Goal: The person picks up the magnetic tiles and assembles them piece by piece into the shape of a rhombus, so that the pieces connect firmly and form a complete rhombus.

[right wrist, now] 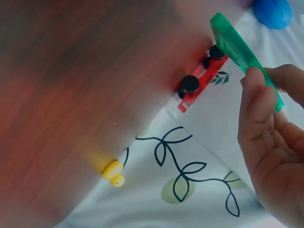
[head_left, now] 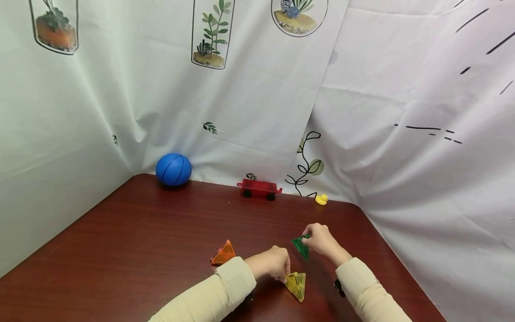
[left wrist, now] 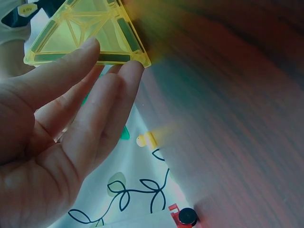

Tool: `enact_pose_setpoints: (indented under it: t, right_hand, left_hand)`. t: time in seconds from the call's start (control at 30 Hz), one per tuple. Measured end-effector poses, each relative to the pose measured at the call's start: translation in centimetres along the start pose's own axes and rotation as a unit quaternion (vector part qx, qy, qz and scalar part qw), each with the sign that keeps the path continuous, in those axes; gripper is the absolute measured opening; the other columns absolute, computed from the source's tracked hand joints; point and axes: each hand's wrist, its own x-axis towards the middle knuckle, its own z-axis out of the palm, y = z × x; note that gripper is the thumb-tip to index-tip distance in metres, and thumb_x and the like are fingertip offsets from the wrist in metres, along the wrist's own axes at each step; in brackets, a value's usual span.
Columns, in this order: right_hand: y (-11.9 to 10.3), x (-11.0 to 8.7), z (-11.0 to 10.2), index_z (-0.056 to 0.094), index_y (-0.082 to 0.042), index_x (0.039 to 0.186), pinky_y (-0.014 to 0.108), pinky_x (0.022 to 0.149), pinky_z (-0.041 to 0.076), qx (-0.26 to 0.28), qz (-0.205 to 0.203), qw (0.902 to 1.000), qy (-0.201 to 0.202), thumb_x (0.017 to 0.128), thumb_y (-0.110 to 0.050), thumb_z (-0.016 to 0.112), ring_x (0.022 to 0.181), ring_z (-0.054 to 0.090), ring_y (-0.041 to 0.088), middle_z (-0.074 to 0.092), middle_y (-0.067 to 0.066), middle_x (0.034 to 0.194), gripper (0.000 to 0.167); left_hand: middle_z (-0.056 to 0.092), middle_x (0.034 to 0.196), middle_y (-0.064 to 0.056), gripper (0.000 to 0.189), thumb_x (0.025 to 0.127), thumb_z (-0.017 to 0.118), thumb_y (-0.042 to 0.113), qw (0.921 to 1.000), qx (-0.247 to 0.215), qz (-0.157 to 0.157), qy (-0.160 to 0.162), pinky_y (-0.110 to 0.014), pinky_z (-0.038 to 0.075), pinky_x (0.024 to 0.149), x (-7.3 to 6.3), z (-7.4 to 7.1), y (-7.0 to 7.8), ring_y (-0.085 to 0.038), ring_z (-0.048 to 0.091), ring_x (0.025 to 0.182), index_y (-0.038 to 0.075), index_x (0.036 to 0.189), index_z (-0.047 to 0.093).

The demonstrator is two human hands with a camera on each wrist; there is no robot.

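In the head view my left hand (head_left: 273,263) pinches yellow see-through triangular magnetic tiles (head_left: 297,286) near the table's front. Two yellow faces show there, meeting along an edge. The left wrist view has the thumb on the near side of the yellow tiles (left wrist: 88,28) and fingers behind. Farther back and to the right, my right hand (head_left: 319,238) holds a green triangular magnetic tile (head_left: 301,247) between thumb and fingers. Seen from the right wrist, the green tile (right wrist: 237,45) is nearly edge-on. Orange triangular tiles (head_left: 224,254) stand left of my left hand, apart from it.
Along the back of the dark red table (head_left: 120,232) are a blue ball (head_left: 173,169), a red wheeled wagon (head_left: 260,188) and a small yellow duck (head_left: 321,199). White printed cloth (head_left: 249,112) hangs behind and beside the table.
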Motion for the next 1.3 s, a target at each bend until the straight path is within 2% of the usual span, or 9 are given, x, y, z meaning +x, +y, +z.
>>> enact_pose_setpoints:
  t: [0.4,0.8,1.3]
  right_hand:
    - [0.6,-2.8,0.0,0.055,-0.005,0.069,0.026,0.044,0.042,-0.010,0.023,0.9996,0.011,0.074,-0.003,0.064,0.044,0.052,0.014,0.051,0.003,0.063,0.010]
    - [0.6,-4.1,0.1,0.053,-0.005,0.067,0.028,0.043,0.041,-0.003,0.037,0.9993,0.007,0.073,-0.004,0.065,0.045,0.054,0.019,0.050,0.003,0.059,0.014]
    - [1.4,-5.7,0.5,0.051,-0.006,0.064,0.027,0.042,0.039,0.006,0.047,0.9988,0.008,0.071,-0.003,0.065,0.040,0.049,0.014,0.049,0.002,0.050,0.015]
  left_hand:
    - [0.051,0.043,0.006,0.017,0.063,0.078,0.008,0.9999,-0.006,-0.011,-0.007,-0.018,0.041,0.046,0.2,0.2,0.0,-0.006,0.049,0.040,0.015,0.057,0.063]
    - [0.052,0.044,0.006,0.015,0.063,0.077,0.008,0.9999,-0.005,-0.009,-0.003,-0.018,0.041,0.048,0.0,0.0,0.0,-0.006,0.049,0.041,0.014,0.058,0.065]
    - [0.052,0.043,0.005,0.015,0.062,0.078,0.009,1.0000,-0.005,-0.006,-0.003,-0.017,0.041,0.053,0.1,-0.1,0.1,-0.007,0.050,0.041,0.014,0.057,0.065]
